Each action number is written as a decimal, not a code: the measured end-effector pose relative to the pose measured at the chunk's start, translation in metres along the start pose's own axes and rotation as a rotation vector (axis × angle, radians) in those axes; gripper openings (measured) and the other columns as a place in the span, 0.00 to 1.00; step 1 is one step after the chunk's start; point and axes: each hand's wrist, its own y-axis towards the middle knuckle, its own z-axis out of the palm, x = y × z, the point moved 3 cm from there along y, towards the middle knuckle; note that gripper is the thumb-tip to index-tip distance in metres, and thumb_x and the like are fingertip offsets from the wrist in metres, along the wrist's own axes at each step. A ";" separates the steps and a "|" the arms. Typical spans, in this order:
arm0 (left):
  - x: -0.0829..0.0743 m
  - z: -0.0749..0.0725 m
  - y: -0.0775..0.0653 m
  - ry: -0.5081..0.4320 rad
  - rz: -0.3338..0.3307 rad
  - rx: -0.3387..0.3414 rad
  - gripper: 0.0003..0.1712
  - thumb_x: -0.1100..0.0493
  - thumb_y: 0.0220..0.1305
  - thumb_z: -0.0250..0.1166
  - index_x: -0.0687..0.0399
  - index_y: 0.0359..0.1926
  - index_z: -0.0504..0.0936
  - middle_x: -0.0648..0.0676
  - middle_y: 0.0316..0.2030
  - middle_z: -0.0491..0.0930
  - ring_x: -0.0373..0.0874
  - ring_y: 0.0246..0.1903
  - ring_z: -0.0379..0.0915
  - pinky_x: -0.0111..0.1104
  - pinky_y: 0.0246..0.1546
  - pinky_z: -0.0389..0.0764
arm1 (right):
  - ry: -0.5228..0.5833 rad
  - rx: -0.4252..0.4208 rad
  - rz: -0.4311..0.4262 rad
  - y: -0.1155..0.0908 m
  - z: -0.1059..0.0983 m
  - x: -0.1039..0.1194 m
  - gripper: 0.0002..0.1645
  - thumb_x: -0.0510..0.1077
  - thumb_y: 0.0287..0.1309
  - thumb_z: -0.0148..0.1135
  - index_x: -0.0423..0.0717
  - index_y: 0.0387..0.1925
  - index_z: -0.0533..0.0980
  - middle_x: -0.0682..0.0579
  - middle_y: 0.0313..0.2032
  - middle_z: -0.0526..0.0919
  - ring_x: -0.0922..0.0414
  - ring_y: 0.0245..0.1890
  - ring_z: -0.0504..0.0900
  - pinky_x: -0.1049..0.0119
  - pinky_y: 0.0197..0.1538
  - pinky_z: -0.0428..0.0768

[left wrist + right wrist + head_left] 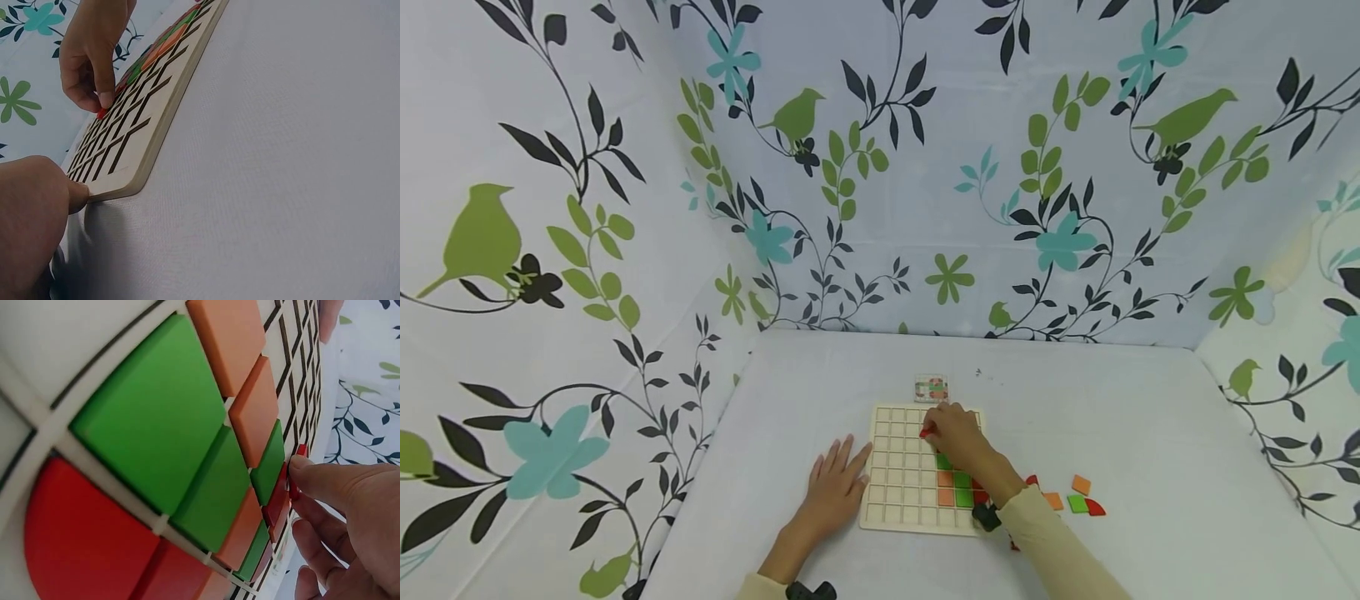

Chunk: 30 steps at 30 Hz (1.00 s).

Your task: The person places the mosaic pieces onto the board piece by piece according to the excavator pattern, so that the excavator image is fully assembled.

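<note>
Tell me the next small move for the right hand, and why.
Probably lower the red piece into a bare square and let go: the right hand pinches it right over the board, where squares lie unfilled, and the left hand rests at the board's edge.

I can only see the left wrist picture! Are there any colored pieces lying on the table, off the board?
Observer: Yes. In the head view, a loose green square lies on the white table, right of the board.

Operator: Cool! What's past the board's far edge?

Observer: The head view shows a small patterned card there.

Operator: And how is the left hand lying? I can't see all of it.

Observer: The head view shows its fingers spread beside the board's left edge.
</note>
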 end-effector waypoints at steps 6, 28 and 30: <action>0.000 0.000 -0.002 0.004 0.002 -0.008 0.30 0.53 0.82 0.52 0.48 0.81 0.66 0.63 0.82 0.53 0.67 0.82 0.44 0.68 0.76 0.46 | -0.017 -0.008 -0.024 0.002 0.000 0.001 0.06 0.44 0.67 0.73 0.50 0.41 0.82 0.55 0.40 0.81 0.52 0.42 0.75 0.53 0.42 0.70; 0.001 0.001 -0.001 -0.010 0.002 -0.007 0.30 0.52 0.83 0.51 0.46 0.81 0.65 0.63 0.82 0.53 0.66 0.82 0.43 0.67 0.77 0.46 | -0.056 -0.013 -0.046 0.002 -0.003 0.000 0.06 0.42 0.67 0.73 0.52 0.43 0.84 0.55 0.42 0.83 0.50 0.45 0.77 0.49 0.45 0.73; 0.001 0.001 -0.002 -0.006 0.001 -0.006 0.30 0.52 0.83 0.51 0.46 0.81 0.65 0.63 0.83 0.53 0.66 0.82 0.43 0.67 0.77 0.46 | -0.053 -0.005 -0.039 0.003 -0.003 0.000 0.06 0.42 0.68 0.72 0.52 0.44 0.84 0.55 0.42 0.83 0.49 0.46 0.77 0.49 0.46 0.74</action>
